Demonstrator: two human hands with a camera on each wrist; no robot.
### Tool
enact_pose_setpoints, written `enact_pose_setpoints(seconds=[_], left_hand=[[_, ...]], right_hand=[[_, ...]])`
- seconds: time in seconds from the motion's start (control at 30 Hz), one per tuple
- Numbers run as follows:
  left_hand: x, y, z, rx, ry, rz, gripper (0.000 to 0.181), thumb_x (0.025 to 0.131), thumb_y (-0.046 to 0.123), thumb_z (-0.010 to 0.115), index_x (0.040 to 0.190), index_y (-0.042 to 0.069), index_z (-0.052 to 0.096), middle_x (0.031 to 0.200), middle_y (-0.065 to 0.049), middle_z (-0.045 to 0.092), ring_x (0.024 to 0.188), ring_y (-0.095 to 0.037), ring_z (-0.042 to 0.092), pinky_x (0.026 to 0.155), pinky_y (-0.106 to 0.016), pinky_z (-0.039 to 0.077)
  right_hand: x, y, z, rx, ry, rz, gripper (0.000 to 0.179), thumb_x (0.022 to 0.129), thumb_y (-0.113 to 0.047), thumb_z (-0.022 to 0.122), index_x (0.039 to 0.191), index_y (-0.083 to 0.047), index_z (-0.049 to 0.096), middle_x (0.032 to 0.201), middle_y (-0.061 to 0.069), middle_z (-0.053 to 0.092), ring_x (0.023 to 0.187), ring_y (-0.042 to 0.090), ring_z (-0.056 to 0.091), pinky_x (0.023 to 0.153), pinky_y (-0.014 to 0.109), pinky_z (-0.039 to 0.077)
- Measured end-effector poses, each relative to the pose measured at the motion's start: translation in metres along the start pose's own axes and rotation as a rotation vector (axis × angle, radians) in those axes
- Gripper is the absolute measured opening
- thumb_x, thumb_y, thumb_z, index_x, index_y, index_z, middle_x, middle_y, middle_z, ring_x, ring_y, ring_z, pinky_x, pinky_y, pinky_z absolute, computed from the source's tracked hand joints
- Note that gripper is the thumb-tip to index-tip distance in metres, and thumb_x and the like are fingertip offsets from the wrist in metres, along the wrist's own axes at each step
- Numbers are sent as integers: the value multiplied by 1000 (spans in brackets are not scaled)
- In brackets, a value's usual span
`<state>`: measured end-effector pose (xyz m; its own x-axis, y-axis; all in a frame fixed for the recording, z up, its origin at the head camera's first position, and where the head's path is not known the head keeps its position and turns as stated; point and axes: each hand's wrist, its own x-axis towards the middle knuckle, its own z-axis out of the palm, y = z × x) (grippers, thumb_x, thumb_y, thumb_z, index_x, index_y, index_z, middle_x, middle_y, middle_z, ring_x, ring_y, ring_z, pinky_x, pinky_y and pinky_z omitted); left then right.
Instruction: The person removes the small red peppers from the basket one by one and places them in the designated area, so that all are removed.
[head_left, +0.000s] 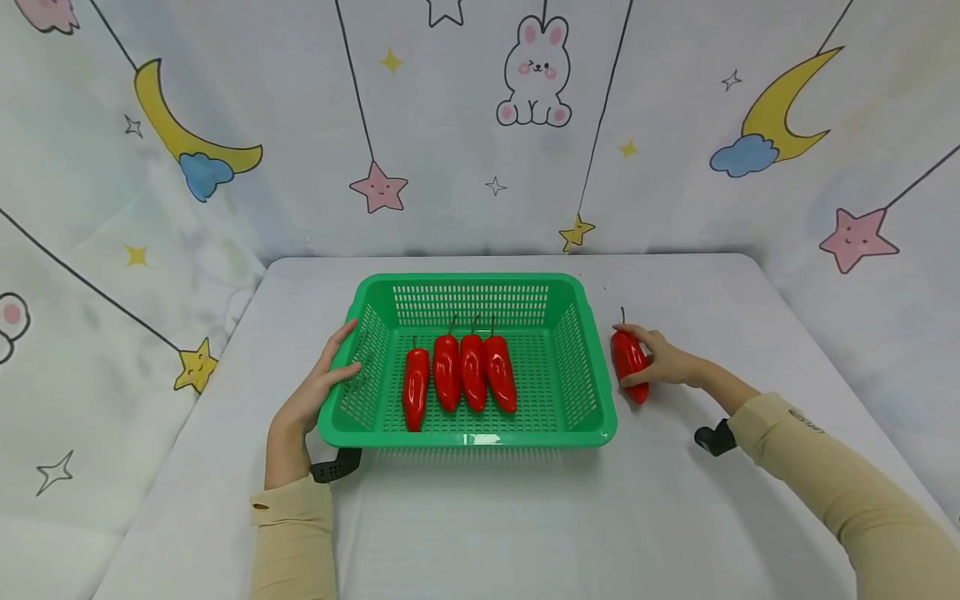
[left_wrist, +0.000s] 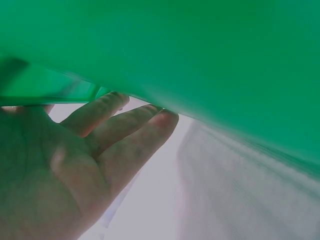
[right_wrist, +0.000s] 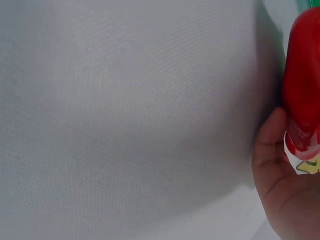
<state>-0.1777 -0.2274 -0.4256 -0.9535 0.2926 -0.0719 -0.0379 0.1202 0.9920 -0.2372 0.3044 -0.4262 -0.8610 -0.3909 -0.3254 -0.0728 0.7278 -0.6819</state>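
Observation:
A green plastic basket [head_left: 480,438] with slotted sides holds several glossy red chili peppers [head_left: 472,372] with thin dark stems, lying side by side. My left hand [head_left: 311,396] holds the basket's left rim, its thumb lying over the edge. In the left wrist view, that hand's fingers [left_wrist: 137,145] reach along under the green rim, fairly straight. To the right of the basket, my right hand [head_left: 663,358] grips another red chili pepper [head_left: 628,354] between thumb and fingers, close over the table. This pepper [right_wrist: 305,75] shows at the right edge of the right wrist view.
A white cloth covers the table [head_left: 465,525]. Behind and beside it hangs a pale curtain [head_left: 450,125] printed with moons, stars and a rabbit. Dark wrist straps [head_left: 336,467] sit below both hands.

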Motion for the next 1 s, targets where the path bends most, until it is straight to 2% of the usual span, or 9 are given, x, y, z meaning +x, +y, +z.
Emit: enact_pose_setpoints(seconds=[0.13,0.37,0.43,0.53,0.7,0.83,1.0], left_hand=[[-1,0,0,-5,1,-1,64,96,16,42,147,33,8,151,-2,-3,128,-32,21,83,-32,40],[-1,2,0,14,15,3,64,96,16,42,147,34,8,151,-1,-4,131,-30,14,91,-41,31],[-1,2,0,12,13,3,64,96,16,42,147,34,8,151,-2,-4,131,-30,15,91,-41,32],[-1,2,-1,9,8,5,64,96,18,43,147,35,7,151,-2,-3,130,-31,16,89,-38,35],[-1,3,-2,5,2,3,64,96,19,43,147,35,8,151,-1,-4,130,-31,17,87,-35,36],[0,2,-1,3,5,4,64,96,17,42,147,34,8,151,-1,-4,131,-30,15,91,-41,33],[0,1,1,-2,9,10,64,96,16,42,147,32,8,151,0,-5,133,-29,10,97,-50,24]], right_hand=[[2,1,-1,5,5,-9,97,73,-20,76,145,-14,12,131,29,21,118,49,24,78,49,47],[2,1,-3,7,18,-32,97,74,-20,75,146,-12,11,128,28,24,114,48,29,75,47,49],[1,0,-4,-7,25,-33,96,74,-21,75,146,-12,12,129,28,24,113,48,30,73,46,50],[-2,-1,-7,-22,36,-34,97,73,-22,76,146,-11,13,130,28,23,109,46,38,72,43,51],[-8,-5,-14,-32,67,-37,98,73,-22,76,146,-13,12,131,29,21,93,36,51,68,40,51],[-15,-12,-20,-66,115,-60,98,74,-25,75,146,-12,11,131,29,24,89,32,52,66,38,52],[-24,-26,-28,-83,153,-101,97,75,-27,73,147,-12,10,131,28,25,98,41,49,67,42,51]])
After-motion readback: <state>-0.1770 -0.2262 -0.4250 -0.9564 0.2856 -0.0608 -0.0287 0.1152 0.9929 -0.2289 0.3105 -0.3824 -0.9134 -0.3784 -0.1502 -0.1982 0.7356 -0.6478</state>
